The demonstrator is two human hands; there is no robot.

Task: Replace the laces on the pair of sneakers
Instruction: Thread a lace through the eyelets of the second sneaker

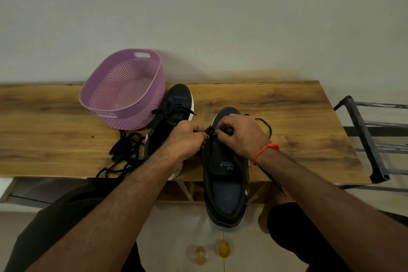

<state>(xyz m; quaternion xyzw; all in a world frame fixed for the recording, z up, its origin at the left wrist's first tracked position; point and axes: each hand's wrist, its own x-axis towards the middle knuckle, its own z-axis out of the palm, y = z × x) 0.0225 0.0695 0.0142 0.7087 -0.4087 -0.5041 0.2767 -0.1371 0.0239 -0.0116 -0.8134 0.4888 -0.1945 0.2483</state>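
A purple basket (123, 90) stood at the left of the wooden table (287, 112), and just in front of it a loose heap of black laces (125, 152) lay on the wood, trailing over the near edge. Beside these sat the far shoe (174, 108), toe toward the wall, with a black lace crossing its eyelets, so it was probably either already relaced or not yet stripped.

The left hand (185, 139) had its fingers curled, pinching the eyelet flap of the near shoe (225, 174), which jutted heel-first off the table's edge toward the person. The right hand (240, 134), with a red band at the wrist, was also curled, pinching what looked like the end of a lace (266, 126) at the lower eyelets; that lace looped out to the right.

The step in hand seemed to be threading the near shoe, hardly begun, since most eyelets stood bare. The next move would call for pushing the tip through an eyelet while the flap was held steady.

The tongue bore a letter "S" and partly readable lettering, seemingly "Sports".
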